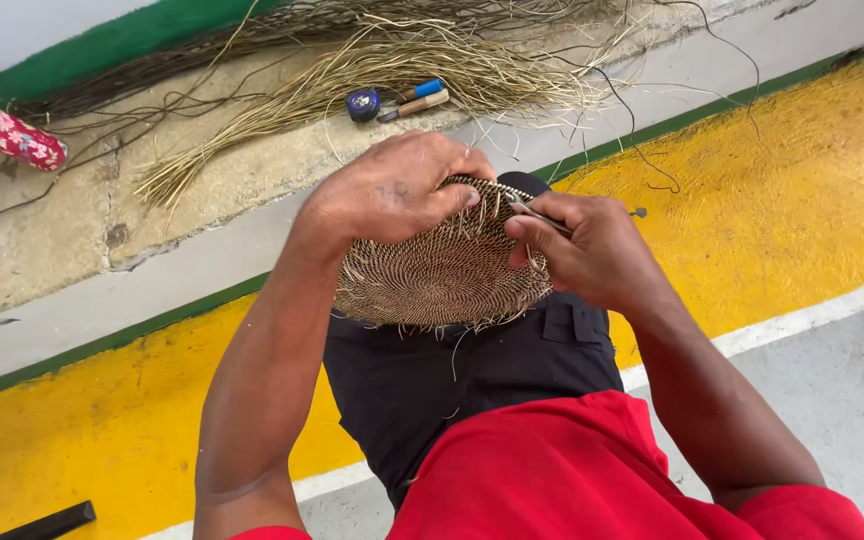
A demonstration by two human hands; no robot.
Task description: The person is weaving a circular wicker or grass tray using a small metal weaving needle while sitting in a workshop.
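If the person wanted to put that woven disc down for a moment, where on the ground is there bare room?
The yellow floor right of the right hand is bare, between the green line and the white stripe. The yellow patch under the left forearm is free too. The concrete ledge beyond the woven disc is crowded with loose fibres and small tools.

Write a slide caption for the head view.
Left hand grips a round woven disc on the lap; right hand works a thin metal tool at its rim.
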